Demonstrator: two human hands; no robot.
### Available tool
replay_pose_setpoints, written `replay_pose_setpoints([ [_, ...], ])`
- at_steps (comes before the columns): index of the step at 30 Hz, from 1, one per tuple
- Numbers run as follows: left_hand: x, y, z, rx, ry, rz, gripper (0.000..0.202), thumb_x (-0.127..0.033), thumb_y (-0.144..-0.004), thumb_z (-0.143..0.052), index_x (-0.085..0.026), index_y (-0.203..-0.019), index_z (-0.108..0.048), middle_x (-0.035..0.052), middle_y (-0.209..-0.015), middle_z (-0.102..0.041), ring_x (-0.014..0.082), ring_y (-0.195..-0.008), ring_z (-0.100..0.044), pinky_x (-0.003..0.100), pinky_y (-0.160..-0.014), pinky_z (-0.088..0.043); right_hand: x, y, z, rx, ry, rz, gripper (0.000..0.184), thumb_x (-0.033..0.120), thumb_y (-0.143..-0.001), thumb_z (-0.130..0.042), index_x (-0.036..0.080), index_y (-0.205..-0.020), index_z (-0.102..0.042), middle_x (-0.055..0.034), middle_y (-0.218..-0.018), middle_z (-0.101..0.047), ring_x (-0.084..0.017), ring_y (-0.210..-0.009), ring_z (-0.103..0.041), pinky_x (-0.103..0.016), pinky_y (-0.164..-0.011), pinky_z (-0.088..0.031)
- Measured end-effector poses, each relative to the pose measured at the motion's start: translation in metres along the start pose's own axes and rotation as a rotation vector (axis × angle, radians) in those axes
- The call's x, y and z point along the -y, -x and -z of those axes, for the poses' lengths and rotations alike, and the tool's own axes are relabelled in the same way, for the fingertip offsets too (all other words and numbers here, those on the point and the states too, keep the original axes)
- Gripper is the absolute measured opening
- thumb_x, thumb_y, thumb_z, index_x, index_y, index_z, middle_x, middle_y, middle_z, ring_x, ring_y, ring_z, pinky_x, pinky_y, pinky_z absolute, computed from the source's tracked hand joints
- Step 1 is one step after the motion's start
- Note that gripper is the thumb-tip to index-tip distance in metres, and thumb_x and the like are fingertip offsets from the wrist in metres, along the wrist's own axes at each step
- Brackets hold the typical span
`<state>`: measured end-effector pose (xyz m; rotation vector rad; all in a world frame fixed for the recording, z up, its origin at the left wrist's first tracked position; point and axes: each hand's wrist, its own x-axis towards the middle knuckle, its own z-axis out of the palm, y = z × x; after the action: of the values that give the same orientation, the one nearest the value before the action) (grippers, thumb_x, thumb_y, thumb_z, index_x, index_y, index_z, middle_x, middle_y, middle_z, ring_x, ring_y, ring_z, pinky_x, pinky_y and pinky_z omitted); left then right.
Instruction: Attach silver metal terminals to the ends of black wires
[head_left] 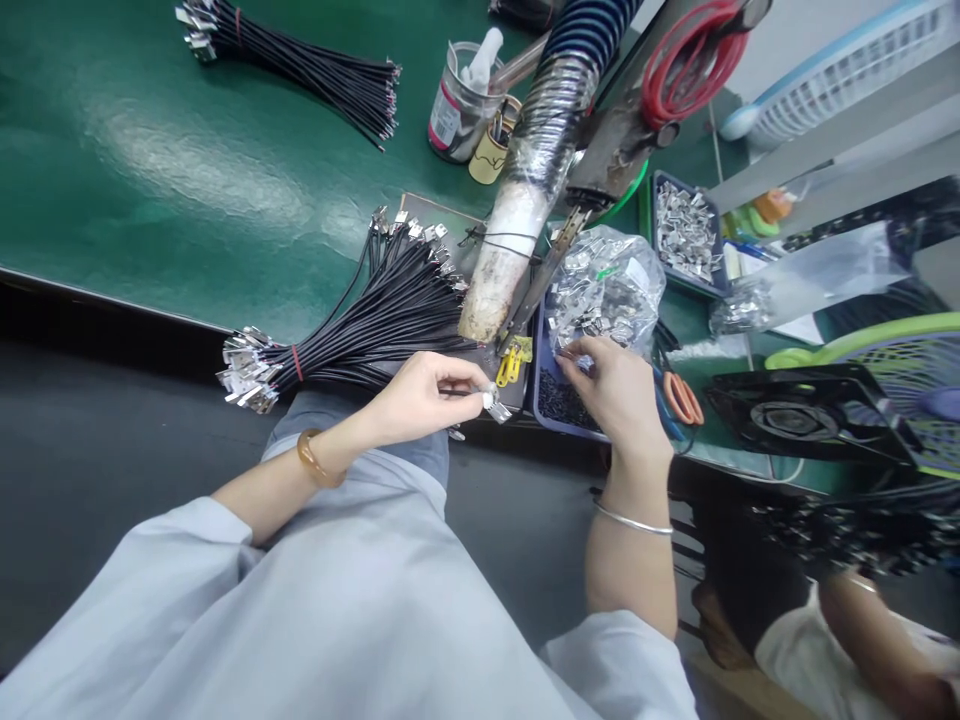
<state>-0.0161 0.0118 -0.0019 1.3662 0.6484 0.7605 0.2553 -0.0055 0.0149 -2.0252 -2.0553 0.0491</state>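
My left hand (427, 400) is closed in a pinch on a small silver metal terminal (498, 408) with a white part at the fingertips. Just behind it lies a bundle of black wires (375, 325), tied with a red band, with metal terminals at both ends. Over a blue tray (541, 400), my right hand (619, 390) has its thumb and forefinger drawn together beside a clear plastic bag (611, 285) of metal terminals. What those fingertips hold, if anything, is too small to make out. Small black pieces (562, 400) lie in the tray's near part.
A wrapped duct (517, 200) hangs down between my hands. Yellow clips (510, 365) sit below it. Orange-handled scissors (681, 398) and a black fan (810, 415) are at right. Another wire bundle (307, 70), a plastic cup (457, 110) and a terminal bin (686, 230) stand farther back.
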Motion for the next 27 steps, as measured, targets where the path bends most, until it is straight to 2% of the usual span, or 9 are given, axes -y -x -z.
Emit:
replay_pose_setpoints([
  [4, 0.0, 0.002, 0.001, 0.063, -0.021, 0.026, 0.019, -0.022, -0.077, -0.062, -0.01, -0.076, -0.076, 0.0024, -0.062, -0.068, 0.0093, -0.055, -0.055, 0.019, -0.054, -0.042, 0.0, 0.003, 0.006, 0.066, -0.054, -0.044, 0.013, 0.03, -0.082, -0.062, 0.023, -0.071, -0.059, -0.0035, -0.073, -0.07, -0.018, -0.058, -0.058, -0.031, -0.061, -0.04],
  [7, -0.002, 0.002, 0.0, 0.031, -0.01, 0.036, 0.018, -0.022, -0.076, -0.063, -0.01, -0.076, -0.076, 0.0028, -0.063, -0.068, 0.0098, -0.056, -0.056, 0.02, -0.055, -0.043, 0.008, 0.009, 0.008, 0.049, -0.125, -0.133, 0.017, 0.035, -0.079, -0.064, 0.023, -0.068, -0.059, 0.0021, -0.055, -0.058, -0.015, -0.047, -0.047, -0.03, -0.055, -0.037],
  [8, -0.003, 0.001, -0.001, -0.004, 0.003, 0.038, 0.016, -0.021, -0.075, -0.064, -0.01, -0.076, -0.076, 0.0029, -0.064, -0.069, 0.01, -0.056, -0.057, 0.02, -0.056, -0.044, 0.013, 0.012, 0.008, -0.004, -0.163, -0.181, 0.017, 0.035, -0.079, -0.065, 0.023, -0.067, -0.059, 0.0047, -0.049, -0.052, -0.013, -0.043, -0.043, -0.029, -0.053, -0.035],
  [10, -0.004, 0.0, -0.002, -0.08, 0.023, 0.041, 0.012, -0.019, -0.072, -0.065, -0.011, -0.074, -0.074, 0.0022, -0.064, -0.068, 0.0099, -0.057, -0.057, 0.02, -0.056, -0.045, 0.027, 0.021, 0.007, -0.2, -0.285, -0.279, 0.017, 0.036, -0.078, -0.066, 0.023, -0.068, -0.059, 0.0074, -0.045, -0.046, -0.011, -0.039, -0.037, -0.028, -0.049, -0.032],
  [12, -0.004, 0.0, -0.004, -0.133, 0.017, 0.042, 0.009, -0.019, -0.07, -0.065, -0.012, -0.068, -0.071, 0.0004, -0.061, -0.063, 0.0087, -0.056, -0.053, 0.019, -0.055, -0.042, 0.047, 0.032, 0.005, -0.451, -0.465, -0.333, 0.016, 0.035, -0.077, -0.068, 0.022, -0.071, -0.061, 0.0038, -0.056, -0.059, -0.011, -0.042, -0.042, -0.027, -0.048, -0.034],
  [14, -0.003, 0.0, -0.005, -0.169, -0.014, 0.033, 0.012, -0.02, -0.071, -0.064, -0.013, -0.062, -0.066, -0.0014, -0.057, -0.058, 0.0076, -0.054, -0.05, 0.019, -0.053, -0.039, 0.068, 0.043, 0.003, -0.572, -0.64, -0.324, 0.014, 0.033, -0.077, -0.073, 0.022, -0.075, -0.065, 0.0, -0.069, -0.069, -0.012, -0.05, -0.054, -0.026, -0.049, -0.038],
  [19, 0.002, 0.003, -0.012, -0.243, -0.037, -0.017, 0.013, -0.022, -0.074, -0.064, -0.014, -0.065, -0.062, -0.0021, -0.062, -0.057, 0.0075, -0.056, -0.051, 0.017, -0.053, -0.042, 0.11, 0.058, -0.014, -0.351, -0.855, -0.24, 0.009, 0.029, -0.081, -0.074, 0.021, -0.077, -0.072, -0.0001, -0.074, -0.072, -0.011, -0.054, -0.057, -0.024, -0.049, -0.041],
  [24, 0.005, 0.006, -0.017, -0.293, -0.184, -0.124, 0.011, -0.013, -0.076, -0.06, -0.015, -0.065, -0.059, -0.003, -0.064, -0.056, 0.0061, -0.057, -0.049, 0.014, -0.05, -0.038, 0.124, 0.055, -0.032, -0.334, -0.842, -0.296, 0.023, 0.035, -0.092, -0.063, 0.02, -0.076, -0.068, 0.0004, -0.069, -0.071, -0.012, -0.056, -0.06, -0.025, -0.057, -0.047],
  [27, 0.007, 0.007, -0.018, -0.311, -0.28, -0.203, 0.014, -0.01, -0.077, -0.059, -0.015, -0.064, -0.057, -0.0034, -0.064, -0.055, 0.006, -0.058, -0.049, 0.014, -0.052, -0.038, 0.124, 0.054, -0.033, -0.318, -0.814, -0.294, 0.025, 0.037, -0.093, -0.061, 0.02, -0.075, -0.066, 0.001, -0.067, -0.07, -0.011, -0.053, -0.056, -0.025, -0.054, -0.044],
])
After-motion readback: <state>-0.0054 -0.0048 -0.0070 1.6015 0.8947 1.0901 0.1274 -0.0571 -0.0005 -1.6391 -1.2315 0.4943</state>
